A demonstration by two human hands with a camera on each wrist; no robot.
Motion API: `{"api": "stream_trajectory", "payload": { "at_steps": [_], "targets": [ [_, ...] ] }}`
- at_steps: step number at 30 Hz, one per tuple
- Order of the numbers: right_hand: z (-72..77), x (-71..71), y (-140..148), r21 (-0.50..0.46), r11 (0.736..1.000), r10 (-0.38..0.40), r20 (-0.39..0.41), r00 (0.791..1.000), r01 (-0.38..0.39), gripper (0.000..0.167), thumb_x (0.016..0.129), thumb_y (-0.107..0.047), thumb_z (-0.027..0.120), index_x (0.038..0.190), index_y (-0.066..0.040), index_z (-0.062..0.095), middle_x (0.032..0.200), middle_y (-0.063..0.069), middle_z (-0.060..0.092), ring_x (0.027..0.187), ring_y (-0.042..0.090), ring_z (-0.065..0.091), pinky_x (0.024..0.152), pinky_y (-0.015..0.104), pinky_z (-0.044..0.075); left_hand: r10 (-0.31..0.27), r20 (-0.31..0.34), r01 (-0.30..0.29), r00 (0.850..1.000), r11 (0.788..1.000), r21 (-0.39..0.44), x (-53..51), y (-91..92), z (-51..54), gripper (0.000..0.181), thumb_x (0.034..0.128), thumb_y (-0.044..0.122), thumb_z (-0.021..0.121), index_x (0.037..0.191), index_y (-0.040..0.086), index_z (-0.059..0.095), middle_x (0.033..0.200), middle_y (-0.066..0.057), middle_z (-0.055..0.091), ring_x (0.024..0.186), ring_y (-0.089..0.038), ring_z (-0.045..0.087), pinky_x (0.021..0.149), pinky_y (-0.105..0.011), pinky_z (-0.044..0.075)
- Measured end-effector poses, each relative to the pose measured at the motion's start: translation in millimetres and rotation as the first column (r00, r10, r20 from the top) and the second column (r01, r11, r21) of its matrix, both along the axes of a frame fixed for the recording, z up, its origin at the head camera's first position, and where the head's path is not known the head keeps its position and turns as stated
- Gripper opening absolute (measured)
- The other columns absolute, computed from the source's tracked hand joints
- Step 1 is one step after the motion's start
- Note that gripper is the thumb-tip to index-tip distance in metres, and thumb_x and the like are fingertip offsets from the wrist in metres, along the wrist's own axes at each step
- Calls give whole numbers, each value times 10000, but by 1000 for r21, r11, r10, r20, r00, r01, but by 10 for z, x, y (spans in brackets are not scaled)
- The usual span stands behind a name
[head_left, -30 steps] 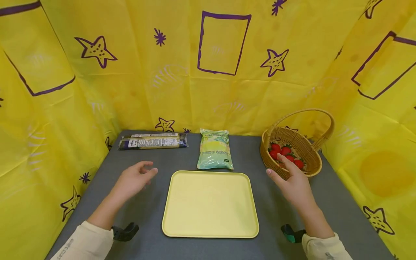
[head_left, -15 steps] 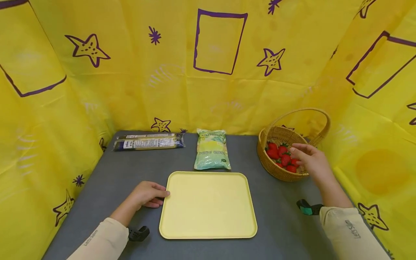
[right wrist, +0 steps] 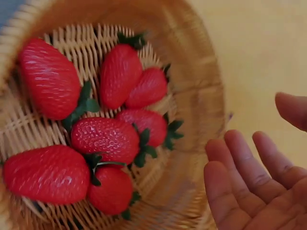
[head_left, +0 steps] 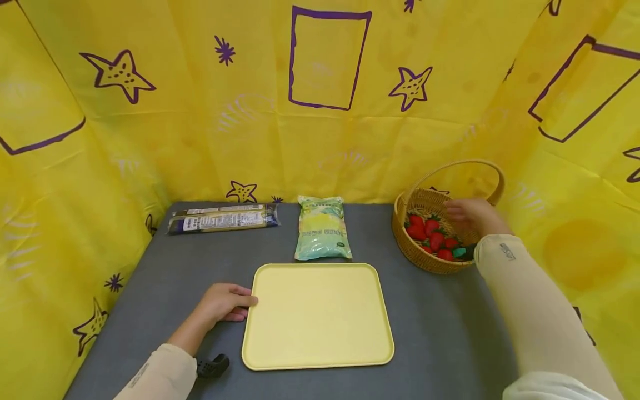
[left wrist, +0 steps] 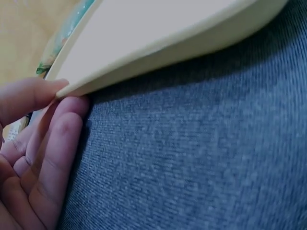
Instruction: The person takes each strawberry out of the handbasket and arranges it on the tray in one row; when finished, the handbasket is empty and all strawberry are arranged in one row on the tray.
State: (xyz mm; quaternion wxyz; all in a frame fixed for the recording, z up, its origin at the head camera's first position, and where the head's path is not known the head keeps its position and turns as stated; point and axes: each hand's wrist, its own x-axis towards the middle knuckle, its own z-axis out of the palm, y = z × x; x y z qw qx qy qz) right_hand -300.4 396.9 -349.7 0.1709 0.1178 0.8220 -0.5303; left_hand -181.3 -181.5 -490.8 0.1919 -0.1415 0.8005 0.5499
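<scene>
A pale yellow rectangular tray [head_left: 320,316] lies on the dark cloth. My left hand [head_left: 222,304] pinches its left edge; in the left wrist view the thumb [left wrist: 36,96] is over the rim and fingers are beneath it. At the right stands a woven basket [head_left: 422,261] with a tall handle, holding several red strawberries [right wrist: 104,139] with green leaves. Over the basket's far right side, beside the handle, is my right hand [head_left: 475,215]. The right wrist view shows its fingers [right wrist: 240,148] spread and slightly bent, apart from the strawberries, with nothing held.
A green and yellow plastic packet [head_left: 324,229] lies just behind the tray. Long clear-wrapped packages [head_left: 225,219] are at the back left. Yellow patterned curtains [head_left: 200,128] close in the back and both sides of the table [head_left: 190,261].
My left hand has come down from above the table to the tray's left edge and grips it. The right hand has reached forward over the basket. The view has shifted slightly.
</scene>
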Motion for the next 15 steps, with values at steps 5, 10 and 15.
{"api": "stream_trajectory", "payload": {
  "at_steps": [5, 10, 15],
  "targets": [
    [-196, -275, 92, -77, 989, -107, 181, 978, 123, 351, 1020, -225, 514, 1326, -53, 507, 1097, 114, 666, 1115, 267, 583, 1000, 342, 457, 7, 12, -8, 1000, 1000, 29, 36, -54, -64, 383, 761, 174, 861, 1052, -19, 704, 760, -100, 690, 611, -192, 675, 555, -326, 585],
    [-407, -390, 160, -54, 992, -97, 287, 953, 118, 368, 1018, -243, 493, 1219, 62, 547, 1017, 198, 673, 940, 236, 639, 895, 293, 496, 17, 28, -18, 999, 999, 27, 77, -77, -68, 383, 757, 182, 865, 1046, -13, 705, 766, -94, 693, 621, -196, 678, 560, -331, 586],
    [-568, -332, 181, 17, 988, -149, 325, 934, 151, 727, 970, -299, 621, 1507, 15, 244, 1212, 153, 618, 1171, 334, 520, 1002, 431, 441, 8, 15, -8, 1000, 1000, 4, 56, -96, -12, 385, 747, 182, 870, 1044, -6, 713, 757, -92, 696, 614, -192, 680, 552, -326, 584]
  ]
}}
